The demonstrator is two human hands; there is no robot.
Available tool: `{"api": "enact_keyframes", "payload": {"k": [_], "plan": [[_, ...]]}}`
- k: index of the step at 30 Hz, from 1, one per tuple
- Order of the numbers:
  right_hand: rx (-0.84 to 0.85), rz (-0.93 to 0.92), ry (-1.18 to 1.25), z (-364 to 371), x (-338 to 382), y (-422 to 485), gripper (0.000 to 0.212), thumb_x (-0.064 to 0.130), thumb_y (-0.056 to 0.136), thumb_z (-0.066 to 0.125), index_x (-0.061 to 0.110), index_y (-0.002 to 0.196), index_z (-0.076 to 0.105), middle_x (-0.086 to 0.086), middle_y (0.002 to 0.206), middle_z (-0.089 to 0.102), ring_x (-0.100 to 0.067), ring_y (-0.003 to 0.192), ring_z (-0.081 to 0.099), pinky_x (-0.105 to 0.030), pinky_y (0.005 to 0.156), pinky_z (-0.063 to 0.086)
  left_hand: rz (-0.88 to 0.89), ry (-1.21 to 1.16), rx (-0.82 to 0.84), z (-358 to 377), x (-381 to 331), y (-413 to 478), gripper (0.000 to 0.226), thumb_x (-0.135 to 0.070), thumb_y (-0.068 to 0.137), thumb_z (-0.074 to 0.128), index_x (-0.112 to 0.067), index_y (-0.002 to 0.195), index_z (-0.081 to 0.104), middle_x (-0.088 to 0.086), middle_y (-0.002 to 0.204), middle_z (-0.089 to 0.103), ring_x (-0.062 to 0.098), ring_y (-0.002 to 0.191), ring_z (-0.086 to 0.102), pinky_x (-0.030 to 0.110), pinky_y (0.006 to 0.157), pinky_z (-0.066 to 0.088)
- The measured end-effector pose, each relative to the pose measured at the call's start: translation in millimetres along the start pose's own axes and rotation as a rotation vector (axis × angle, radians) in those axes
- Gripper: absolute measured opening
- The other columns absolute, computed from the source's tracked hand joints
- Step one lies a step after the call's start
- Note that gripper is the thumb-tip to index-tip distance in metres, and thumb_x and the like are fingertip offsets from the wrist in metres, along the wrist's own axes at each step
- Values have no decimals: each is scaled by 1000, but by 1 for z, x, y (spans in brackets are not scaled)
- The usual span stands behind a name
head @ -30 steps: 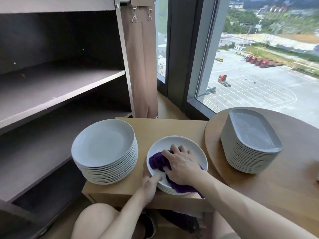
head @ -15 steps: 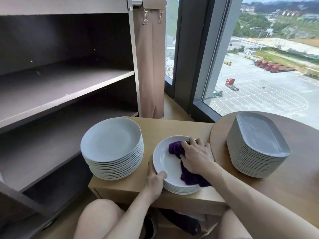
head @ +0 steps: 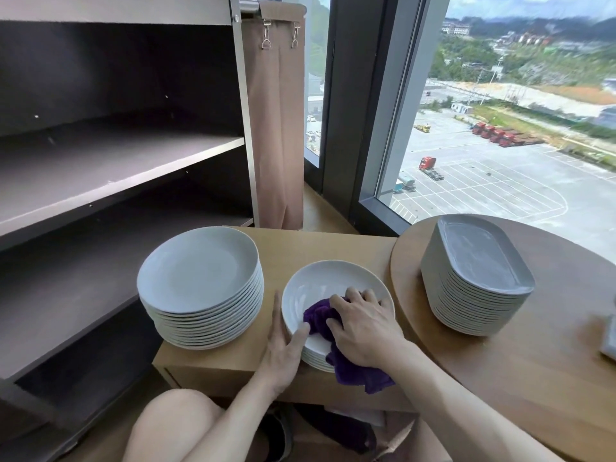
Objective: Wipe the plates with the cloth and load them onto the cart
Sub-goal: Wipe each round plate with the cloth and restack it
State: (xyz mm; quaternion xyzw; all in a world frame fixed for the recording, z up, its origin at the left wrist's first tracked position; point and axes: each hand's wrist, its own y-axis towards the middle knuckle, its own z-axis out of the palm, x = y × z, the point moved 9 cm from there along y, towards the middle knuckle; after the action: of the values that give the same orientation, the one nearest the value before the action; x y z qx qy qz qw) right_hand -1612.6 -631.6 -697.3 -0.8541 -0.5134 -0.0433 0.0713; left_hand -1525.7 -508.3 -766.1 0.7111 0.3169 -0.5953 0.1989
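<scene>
The right hand (head: 363,331) is bunching the purple cloth (head: 320,316) onto the top plate (head: 320,285) of a short stack at the stand's (head: 316,241) near edge. The left hand (head: 283,348) is gripping that plate's near-left rim. The cart shelves (head: 116,168) are lying open at left. Both hands are hiding the short stack's near side.

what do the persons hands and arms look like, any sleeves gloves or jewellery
Both are bare. The left hand and right hand wear no gloves, and no ring, watch or bracelet shows on either. The left forearm and right forearm are uncovered up to the frame's edge, with no sleeve in view.
</scene>
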Motion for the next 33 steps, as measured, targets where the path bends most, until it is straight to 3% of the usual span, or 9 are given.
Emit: {"api": "enact_keyframes", "payload": {"k": [2,4,9,12,15,18,22,29,33], "plan": [[30,-32,27,3,8,3,23,51,100,33,32,104,44,5,109,44,-25,106,42,-44,88,35,38,14,-43,-1,-2,2,82,-73,84,45,-60,149,-3,-14,167,15,3,152,17,41,126,21],[44,-45,46,5,14,9,24,52,98,36,32,106,47,4,110,45,-24,106,41,-45,92,36,49,-6,-73,0,-2,5,84,-69,84,43,-49,156,4,-10,166,21,7,152,22,44,125,24],[-77,-24,26,9,27,36,30,53,99,36,31,114,50,1,115,49,-27,109,44,-45,86,34,43,-9,-51,2,-2,7,79,-45,89,39,-37,161,5,-8,166,23,10,151,25,43,124,26],[-166,14,4,10,24,54,31,51,101,35,28,114,51,-2,120,53,-30,111,46,-45,84,35,84,5,-27,1,-8,4,68,-34,95,39,-50,153,8,-23,163,18,-12,147,17,16,121,19],[-209,50,-22,5,10,69,32,50,102,37,29,118,53,-3,126,54,-32,116,47,-47,88,37,65,43,-22,-3,-4,7,80,-26,89,38,-38,160,2,-25,163,9,-27,139,6,2,113,11],[-225,81,-103,-3,-12,72,33,51,102,37,29,119,54,-4,126,54,-31,117,48,-49,91,38,41,26,7,-2,-4,9,82,-26,86,39,-38,160,4,-24,161,13,-21,140,14,16,122,14],[-178,89,-181,-10,-32,61,34,52,102,36,30,120,55,-5,124,55,-30,116,47,-49,90,39,-7,-3,39,-2,-8,8,85,-31,83,39,-37,160,2,-13,162,17,6,147,20,33,125,19],[8,61,-85,-10,-33,33,28,41,104,47,33,129,57,-2,134,51,-30,131,40,-52,102,36,-26,-29,62,0,-4,10,88,-32,81,41,-38,159,2,-10,157,25,10,141,29,26,115,25],[88,14,8,-6,-21,12,30,36,101,48,36,130,57,5,139,50,-27,132,38,-49,111,27,-43,-87,68,-2,-1,10,83,-38,85,43,-44,158,5,-14,161,20,11,146,24,38,124,21]]}}
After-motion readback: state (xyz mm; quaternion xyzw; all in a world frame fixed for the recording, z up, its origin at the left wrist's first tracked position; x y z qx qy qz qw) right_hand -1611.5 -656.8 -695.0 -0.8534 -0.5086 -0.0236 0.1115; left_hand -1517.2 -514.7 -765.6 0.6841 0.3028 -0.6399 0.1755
